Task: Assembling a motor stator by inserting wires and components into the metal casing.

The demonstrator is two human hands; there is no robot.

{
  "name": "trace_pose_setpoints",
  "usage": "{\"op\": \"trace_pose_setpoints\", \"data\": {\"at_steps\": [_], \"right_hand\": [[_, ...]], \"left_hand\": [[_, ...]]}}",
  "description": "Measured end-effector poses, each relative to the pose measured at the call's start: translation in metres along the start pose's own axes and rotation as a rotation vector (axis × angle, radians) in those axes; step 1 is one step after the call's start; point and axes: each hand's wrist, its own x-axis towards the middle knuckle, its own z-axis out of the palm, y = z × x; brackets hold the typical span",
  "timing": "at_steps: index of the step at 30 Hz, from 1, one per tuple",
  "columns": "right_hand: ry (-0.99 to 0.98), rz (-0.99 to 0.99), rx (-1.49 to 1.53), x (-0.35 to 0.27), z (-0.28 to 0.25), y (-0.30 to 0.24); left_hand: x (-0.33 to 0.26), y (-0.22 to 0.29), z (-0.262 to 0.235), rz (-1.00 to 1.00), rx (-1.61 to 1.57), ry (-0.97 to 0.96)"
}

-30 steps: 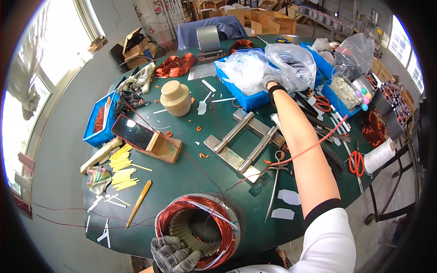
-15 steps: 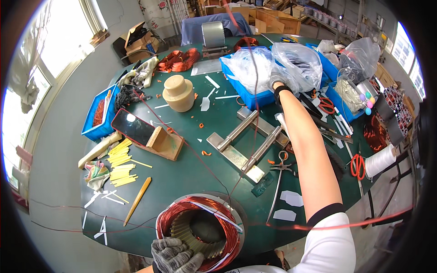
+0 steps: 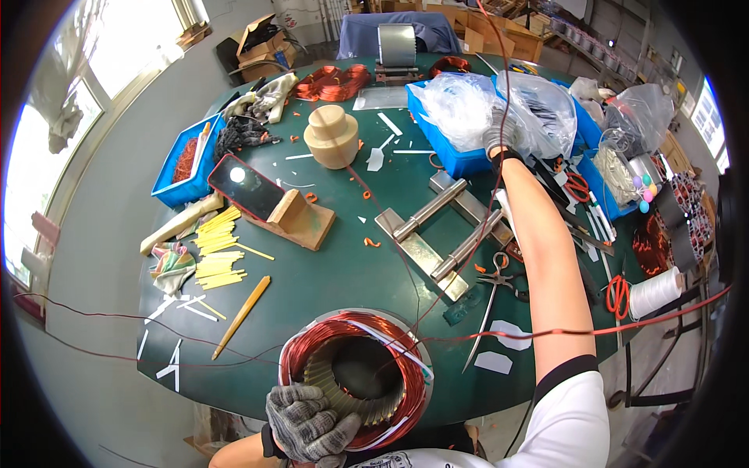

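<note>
At the bottom centre of the frame, the gloved left hand (image 3: pixel 308 423) has its grip clamped on the near rim of the copper-wound stator (image 3: pixel 355 374), which sits at the green counter's (image 3: pixel 328 265) front edge. At upper right, the gloved right hand (image 3: pixel 499 136) reaches into the clear plastic bags (image 3: pixel 476 109) in a blue bin (image 3: pixel 460 160); whether its grip is closed, I cannot tell.

Tabletop (image 3: pixel 343 265) dark green. Stator (image 3: pixel 355 374) at 6 o'clock: copper-red windings, grey laminations, white slot strips. Left hand (image 3: pixel 308 421) in grey speckled knit glove on its rim; right hand (image 3: pixel 499 136) at 1 o'clock, grey glove too, on clear plastic bags (image 3: pixel 499 105). Bin (image 3: pixel 460 160) under them bright blue, same as tray (image 3: pixel 183 160) at 10. Yellow sticks (image 3: pixel 214 249) at 9. Wooden block (image 3: pixel 300 222) tan, phone (image 3: pixel 246 187) black with red edge. Spool (image 3: pixel 655 292) at 3 white.
</note>
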Motion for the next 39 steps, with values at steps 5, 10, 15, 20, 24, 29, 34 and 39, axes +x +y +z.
{"op": "trace_pose_setpoints", "data": {"at_steps": [5,10,15,20,24,29,34,39], "right_hand": [[-0.089,-0.064,-0.056,-0.047,-0.078,-0.062],[-0.104,0.057,0.139,-0.033,-0.093,-0.006],[-0.326,0.276,1.205,-0.055,-0.115,0.011],[-0.31,0.02,1.437,-0.118,-0.217,0.002],[-0.551,-0.01,1.529,-0.211,-0.28,-0.032],[-0.779,0.068,1.471,-0.285,-0.32,-0.037],[-0.813,0.077,1.664,-0.29,-0.331,-0.009],[-0.867,0.05,1.726,-0.312,-0.344,-0.024]], "left_hand": [[-0.002,0.008,-0.009,-0.077,0.012,-0.025],[0.002,0.008,0.001,-0.033,-0.059,0.069],[-0.003,0.012,0.001,-0.09,-0.06,0.096],[0.014,0.007,-0.001,-0.06,0.004,0.197],[0.014,0.005,0.008,-0.06,0.019,0.276],[0.016,0.017,-0.003,-0.124,0.013,0.091],[0.007,0.0,-0.039,-0.079,-0.144,-0.162],[0.051,-0.002,-0.04,-0.213,-0.43,-0.444]]}}
